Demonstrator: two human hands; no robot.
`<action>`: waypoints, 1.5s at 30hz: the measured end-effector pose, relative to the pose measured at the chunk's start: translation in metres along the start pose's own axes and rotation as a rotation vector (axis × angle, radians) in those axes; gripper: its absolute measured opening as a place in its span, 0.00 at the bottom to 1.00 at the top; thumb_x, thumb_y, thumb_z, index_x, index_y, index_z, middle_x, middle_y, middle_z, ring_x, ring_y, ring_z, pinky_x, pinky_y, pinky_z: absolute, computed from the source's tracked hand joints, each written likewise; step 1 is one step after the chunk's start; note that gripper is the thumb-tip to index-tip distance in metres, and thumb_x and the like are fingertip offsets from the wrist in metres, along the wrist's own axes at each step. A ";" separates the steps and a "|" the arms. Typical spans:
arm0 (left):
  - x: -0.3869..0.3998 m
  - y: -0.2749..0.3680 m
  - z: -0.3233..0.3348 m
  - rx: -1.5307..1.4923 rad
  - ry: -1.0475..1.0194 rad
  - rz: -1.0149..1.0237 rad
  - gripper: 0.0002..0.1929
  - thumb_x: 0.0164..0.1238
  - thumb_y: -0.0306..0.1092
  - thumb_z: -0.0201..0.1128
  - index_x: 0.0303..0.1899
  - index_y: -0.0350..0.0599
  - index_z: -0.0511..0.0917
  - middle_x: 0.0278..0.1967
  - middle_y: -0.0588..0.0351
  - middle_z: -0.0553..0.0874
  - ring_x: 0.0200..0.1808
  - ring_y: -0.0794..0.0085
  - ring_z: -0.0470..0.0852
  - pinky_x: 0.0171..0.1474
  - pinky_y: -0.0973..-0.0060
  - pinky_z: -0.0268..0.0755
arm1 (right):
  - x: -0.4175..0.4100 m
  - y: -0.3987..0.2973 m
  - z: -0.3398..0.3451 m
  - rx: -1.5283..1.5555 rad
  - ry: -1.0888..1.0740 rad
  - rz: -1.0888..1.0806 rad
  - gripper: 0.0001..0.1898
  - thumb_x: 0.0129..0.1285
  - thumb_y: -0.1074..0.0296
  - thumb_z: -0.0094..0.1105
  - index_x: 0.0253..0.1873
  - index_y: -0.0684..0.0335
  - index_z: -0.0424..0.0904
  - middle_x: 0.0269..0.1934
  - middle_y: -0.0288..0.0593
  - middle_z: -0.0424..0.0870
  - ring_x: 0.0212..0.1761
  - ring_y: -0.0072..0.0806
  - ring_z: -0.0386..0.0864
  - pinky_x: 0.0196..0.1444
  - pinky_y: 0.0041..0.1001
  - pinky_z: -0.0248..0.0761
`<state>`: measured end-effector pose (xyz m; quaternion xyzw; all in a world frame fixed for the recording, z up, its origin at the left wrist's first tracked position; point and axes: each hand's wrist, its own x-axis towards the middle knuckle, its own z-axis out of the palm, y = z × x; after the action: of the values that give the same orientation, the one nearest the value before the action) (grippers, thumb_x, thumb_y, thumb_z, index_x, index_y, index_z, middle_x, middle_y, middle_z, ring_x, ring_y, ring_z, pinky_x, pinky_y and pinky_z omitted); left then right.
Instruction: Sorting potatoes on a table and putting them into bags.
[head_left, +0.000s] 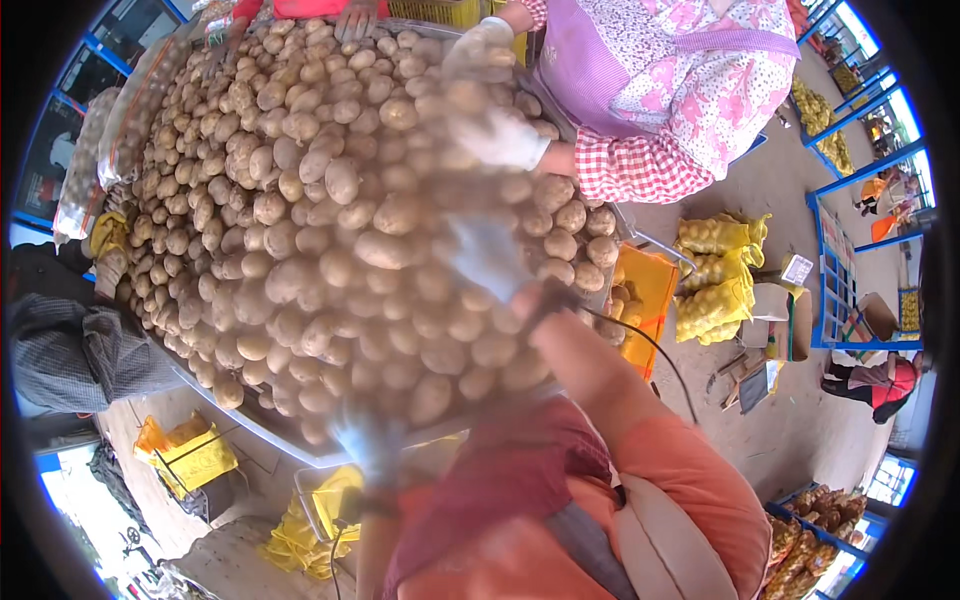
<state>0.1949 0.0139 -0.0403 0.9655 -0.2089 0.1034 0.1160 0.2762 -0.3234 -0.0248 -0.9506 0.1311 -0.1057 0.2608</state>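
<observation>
A wide heap of potatoes (315, 247) covers the sorting table (285, 444) before me. My right hand (484, 255), in a pale glove, reaches over the near right part of the heap. Its fingers are blurred, and I cannot tell whether it grips a potato. My left hand (364, 439), also in a pale glove, is low at the table's near edge, beside the closest potatoes. It too is smeared by blur, so what it holds is hidden. Cords run from both my wrists.
Across the right corner, a co-worker's gloved hands (499, 139) touch the potatoes. Other people's hands work at the far and left sides. An orange mesh bag (649, 307) hangs at the right edge; filled yellow net bags (716, 277) stand beyond. Another yellow bag (330, 510) hangs below my left hand.
</observation>
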 end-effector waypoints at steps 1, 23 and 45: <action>-0.001 0.001 -0.001 -0.007 0.025 0.002 0.24 0.51 0.48 0.71 0.45 0.39 0.80 0.59 0.46 0.77 0.62 0.48 0.70 0.65 0.51 0.58 | 0.007 -0.015 0.013 -0.079 -0.027 -0.044 0.28 0.61 0.45 0.59 0.62 0.55 0.76 0.62 0.49 0.73 0.54 0.54 0.74 0.56 0.52 0.65; 0.009 0.009 -0.008 -0.151 0.023 0.012 0.21 0.54 0.44 0.72 0.44 0.41 0.80 0.58 0.47 0.77 0.61 0.48 0.71 0.64 0.54 0.61 | 0.104 0.056 0.017 -0.032 -0.091 0.031 0.26 0.58 0.65 0.57 0.64 0.47 0.74 0.50 0.49 0.80 0.56 0.45 0.76 0.58 0.42 0.67; 0.079 0.128 -0.029 -1.977 -0.715 -0.950 0.25 0.66 0.50 0.64 0.59 0.48 0.73 0.48 0.54 0.81 0.43 0.70 0.82 0.36 0.72 0.76 | -0.061 0.027 -0.063 0.553 0.065 0.050 0.18 0.55 0.66 0.66 0.52 0.57 0.79 0.50 0.45 0.81 0.47 0.41 0.82 0.48 0.35 0.75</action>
<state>0.2067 -0.1217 0.0297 0.4082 0.1650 -0.4389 0.7833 0.1964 -0.3569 0.0054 -0.8359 0.1288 -0.1616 0.5085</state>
